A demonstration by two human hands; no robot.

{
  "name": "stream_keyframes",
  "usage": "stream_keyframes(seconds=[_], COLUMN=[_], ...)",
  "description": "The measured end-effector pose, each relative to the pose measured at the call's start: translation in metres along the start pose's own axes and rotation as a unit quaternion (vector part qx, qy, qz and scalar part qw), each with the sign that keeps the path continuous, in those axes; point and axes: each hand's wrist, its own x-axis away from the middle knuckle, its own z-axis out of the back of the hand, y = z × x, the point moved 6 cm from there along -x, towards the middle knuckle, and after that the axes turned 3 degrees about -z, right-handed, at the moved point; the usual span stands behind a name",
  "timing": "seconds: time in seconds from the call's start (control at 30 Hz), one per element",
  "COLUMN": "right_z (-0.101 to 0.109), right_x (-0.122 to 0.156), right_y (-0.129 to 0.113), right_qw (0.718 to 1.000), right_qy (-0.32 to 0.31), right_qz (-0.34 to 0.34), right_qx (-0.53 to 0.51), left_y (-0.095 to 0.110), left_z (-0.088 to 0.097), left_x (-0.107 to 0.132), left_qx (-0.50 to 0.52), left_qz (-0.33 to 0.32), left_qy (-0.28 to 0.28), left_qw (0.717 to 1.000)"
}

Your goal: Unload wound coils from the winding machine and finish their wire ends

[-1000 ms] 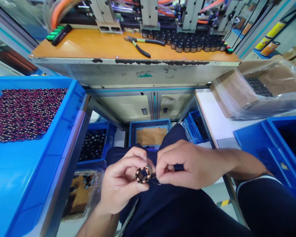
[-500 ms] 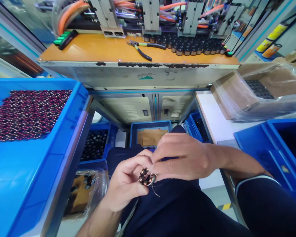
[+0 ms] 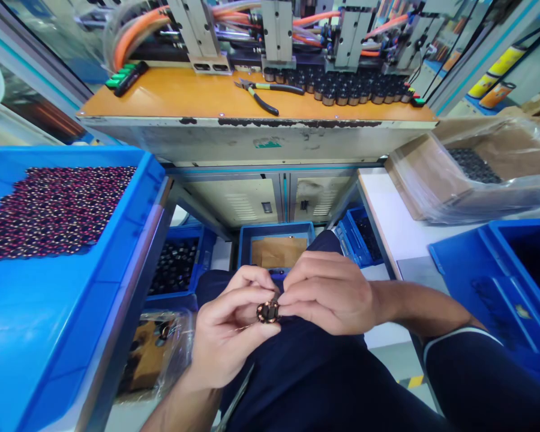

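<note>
Over my lap, my left hand [image 3: 227,330] is closed around a small round coil part [image 3: 268,311] wound with copper wire. My right hand [image 3: 326,294] pinches the same part from the right, fingertips pressed together against it. The two hands touch at the part. Dark trousers lie beneath them.
A blue bin [image 3: 63,312] of red-black wound parts sits at my left. An orange-topped machine bench [image 3: 198,93] ahead carries pliers [image 3: 263,96] and rows of black parts [image 3: 342,87]. At right: a bagged cardboard box [image 3: 472,168] and a blue bin [image 3: 499,270]. Smaller blue bins [image 3: 274,240] stand under the bench.
My right hand has shifted from a fist pulling at the wire to fingertips pinching the part. The part has turned in my left hand; the loose wire tail no longer shows.
</note>
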Motion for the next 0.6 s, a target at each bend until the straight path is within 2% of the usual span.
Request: stream_keyframes(seconds=[0.1,0.17,0.27,0.33,0.43,0.6], right_z=[-0.005,-0.007,-0.009,-0.008,-0.004,0.004], right_x=[0.004,0.006,0.007,0.008,0.008,0.001], right_y=[0.002,0.002,0.001,0.0,-0.003,-0.006], right_qw=[0.999,0.998,0.998,0.998,0.997,0.995], right_qy=[0.036,0.056,0.061,0.059,0.054,0.015], right_qz=[-0.022,-0.008,0.01,0.007,-0.026,-0.069], right_qx=[-0.007,0.003,0.012,0.016,0.043,0.069], left_y=[0.006,0.004,-0.002,-0.002,0.0,0.003], left_z=[0.002,0.004,0.002,0.001,-0.003,-0.009], left_x=[-0.001,-0.002,0.0,0.002,0.004,0.002], left_qx=[-0.035,-0.032,-0.019,-0.001,0.05,0.136], left_qz=[-0.032,0.002,0.073,0.086,0.063,-0.027], left_qy=[0.026,0.032,0.008,0.012,0.039,0.025], left_qw=[0.999,0.999,0.997,0.996,0.996,0.99])
